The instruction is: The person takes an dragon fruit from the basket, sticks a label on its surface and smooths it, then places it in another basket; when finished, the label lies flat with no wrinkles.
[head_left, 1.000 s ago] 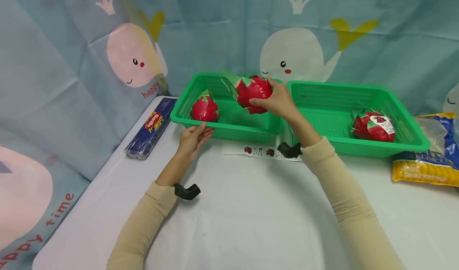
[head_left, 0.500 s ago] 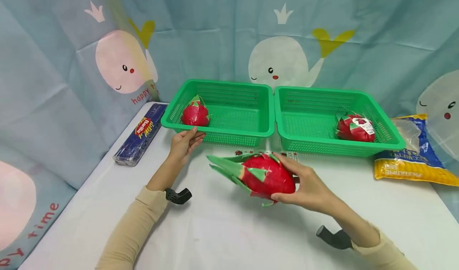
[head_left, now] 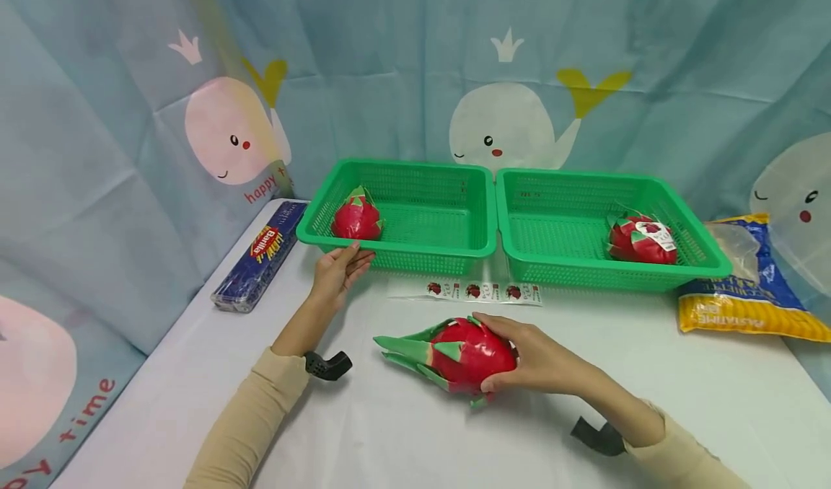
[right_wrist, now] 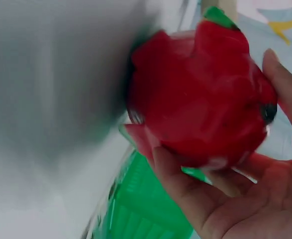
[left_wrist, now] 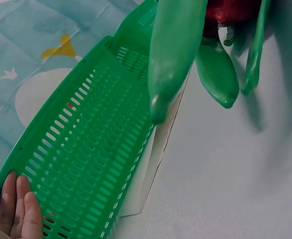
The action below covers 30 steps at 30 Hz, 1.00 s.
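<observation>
My right hand (head_left: 539, 359) grips a red dragon fruit (head_left: 474, 355) by its rounded end, just over the white table. Its long green tips point left. The right wrist view gives this dragon fruit (right_wrist: 200, 99) close up, with the thumb and fingers spread around it. At the front rim of the left green basket (head_left: 428, 258), my left hand (head_left: 334, 272) pinches the edge, thumb on top and fingers against the outer wall (left_wrist: 24, 204). A second dragon fruit (head_left: 357, 218) stands upright inside that basket. Another, labelled dragon fruit (head_left: 632, 247) lies in the right green basket (head_left: 584, 276).
A strip of dragon fruit stickers (head_left: 461, 291) lies in front of the baskets. A blue Barilla spaghetti pack (head_left: 260, 254) is at the left table edge. On the right, a blue and yellow pasta bag (head_left: 746, 309) lies by the right basket. A printed curtain hangs behind.
My right hand has brought the dragon fruit out from above the left basket, toward me and down close to the table. The left hand has stayed at the basket rim.
</observation>
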Tool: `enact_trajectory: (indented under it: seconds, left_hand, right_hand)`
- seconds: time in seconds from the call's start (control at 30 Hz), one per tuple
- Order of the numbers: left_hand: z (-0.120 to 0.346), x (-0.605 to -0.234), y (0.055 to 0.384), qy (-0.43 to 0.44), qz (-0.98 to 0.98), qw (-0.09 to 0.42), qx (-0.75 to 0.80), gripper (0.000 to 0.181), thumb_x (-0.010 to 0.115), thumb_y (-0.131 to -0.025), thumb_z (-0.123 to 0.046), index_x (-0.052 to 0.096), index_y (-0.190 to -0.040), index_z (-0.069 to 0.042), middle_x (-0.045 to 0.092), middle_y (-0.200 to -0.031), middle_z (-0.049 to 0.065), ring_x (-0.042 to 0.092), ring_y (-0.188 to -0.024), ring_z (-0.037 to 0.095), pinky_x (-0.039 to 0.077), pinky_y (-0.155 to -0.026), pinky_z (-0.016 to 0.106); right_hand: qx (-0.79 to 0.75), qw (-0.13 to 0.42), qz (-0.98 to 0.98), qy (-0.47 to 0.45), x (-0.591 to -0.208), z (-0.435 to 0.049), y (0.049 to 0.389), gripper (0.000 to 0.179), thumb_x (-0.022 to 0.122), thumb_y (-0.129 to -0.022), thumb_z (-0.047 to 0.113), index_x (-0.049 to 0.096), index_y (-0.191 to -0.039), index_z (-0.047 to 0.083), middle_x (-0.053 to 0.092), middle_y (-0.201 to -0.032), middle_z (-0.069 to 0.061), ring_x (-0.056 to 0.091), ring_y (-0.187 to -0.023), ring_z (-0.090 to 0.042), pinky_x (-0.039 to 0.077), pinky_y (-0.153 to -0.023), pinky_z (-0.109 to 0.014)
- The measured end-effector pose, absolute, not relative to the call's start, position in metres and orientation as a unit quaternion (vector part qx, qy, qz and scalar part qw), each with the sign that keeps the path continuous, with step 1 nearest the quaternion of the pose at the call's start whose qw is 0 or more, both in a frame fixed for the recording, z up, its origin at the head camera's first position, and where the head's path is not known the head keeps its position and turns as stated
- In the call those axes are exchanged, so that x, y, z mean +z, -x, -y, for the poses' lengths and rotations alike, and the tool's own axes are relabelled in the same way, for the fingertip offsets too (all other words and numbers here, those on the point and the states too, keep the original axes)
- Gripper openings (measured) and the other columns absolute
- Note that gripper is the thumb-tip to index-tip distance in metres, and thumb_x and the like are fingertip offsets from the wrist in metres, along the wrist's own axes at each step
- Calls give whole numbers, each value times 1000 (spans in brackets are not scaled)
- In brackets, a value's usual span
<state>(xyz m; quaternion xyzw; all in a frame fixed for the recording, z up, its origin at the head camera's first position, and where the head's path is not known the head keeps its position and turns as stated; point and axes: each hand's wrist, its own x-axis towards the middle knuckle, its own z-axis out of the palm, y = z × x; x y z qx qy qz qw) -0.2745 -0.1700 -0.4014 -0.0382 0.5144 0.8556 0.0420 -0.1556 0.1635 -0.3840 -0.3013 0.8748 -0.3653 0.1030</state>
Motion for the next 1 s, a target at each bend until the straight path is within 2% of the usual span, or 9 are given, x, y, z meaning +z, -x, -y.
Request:
enact_trajectory:
  seconds: [0.13, 0.2, 0.37, 0.47, 0.57, 0.63, 0.7, 0.87, 1.0]
  left_hand:
    - [169, -403, 274, 42, -520, 37, 852, 12, 54, -93, -16, 57, -93, -5, 71, -80, 2, 69, -80, 10, 54, -76, 21]
    - [168, -404, 274, 44, -522, 36, 851, 12, 53, -93, -16, 57, -94, -4, 71, -80, 2, 69, -80, 11, 54, -76, 21]
    - [168, -403, 275, 46, -521, 25, 852, 13, 54, -93, -17, 57, -94, -4, 71, -80, 2, 69, -79, 11, 54, -75, 21]
    - [168, -403, 276, 44, -520, 21, 853, 14, 54, -93, -18, 56, -94, -4, 71, -79, 2, 69, -79, 11, 54, -75, 21]
    - [167, -403, 275, 43, -522, 19, 852, 14, 53, -93, -18, 57, -93, -5, 71, -79, 1, 69, -79, 10, 54, -75, 21]
    - [167, -404, 274, 41, -522, 23, 851, 16, 52, -94, -20, 58, -93, -5, 71, -79, 1, 69, -79, 10, 54, -75, 21]
    - [166, -405, 272, 37, -529, 34, 847, 19, 51, -94, -23, 59, -94, -5, 72, -81, 0, 69, -80, 10, 54, -76, 21]
    - [165, -409, 268, 8, -609, 74, 790, 34, 49, -95, -27, 58, -108, 3, 72, -86, -2, 68, -84, 9, 53, -79, 22]
    - [161, -413, 269, -80, -767, 48, 634, 31, 57, -92, -19, 61, -109, 7, 72, -92, 8, 68, -87, 15, 54, -77, 26]
  right_hand:
    - [-380, 158, -857, 310, -379, -172, 167, 78, 70, -79, 39, 34, -142, 8, 50, -133, -14, 55, -112, -28, 54, -77, -24]
    - [-375, 155, -860, 308, -379, -181, 178, 70, 67, -83, 33, 37, -140, 6, 55, -128, -16, 58, -110, -29, 54, -80, -29]
    - [-299, 52, -909, 285, -385, -194, 217, 45, 65, -85, 15, 54, -122, -8, 66, -106, -20, 65, -96, -30, 54, -78, -40]
    - [-243, -7, -930, 276, -395, -191, 237, 35, 66, -82, 5, 60, -112, -11, 68, -94, -20, 66, -80, -27, 54, -65, -35]
    - [-204, -39, -939, 275, -403, -182, 249, 28, 66, -79, -2, 62, -106, -8, 66, -79, -14, 57, -66, -20, 46, -57, -31]
    - [-181, -47, -941, 283, -407, -176, 253, 26, 66, -77, -4, 61, -103, -6, 61, -73, -10, 52, -64, -18, 44, -55, -30]
    - [-153, -51, -942, 295, -410, -172, 255, 27, 66, -75, -6, 59, -101, -6, 57, -70, -9, 54, -65, -19, 45, -54, -32]
    - [-127, -62, -939, 313, -412, -167, 256, 33, 68, -70, -9, 58, -101, -10, 58, -75, -14, 58, -70, -25, 48, -56, -34]
    - [-146, -50, -945, 287, -410, -169, 251, 40, 72, -68, -6, 62, -106, -6, 54, -84, -14, 50, -72, -22, 44, -55, -31]
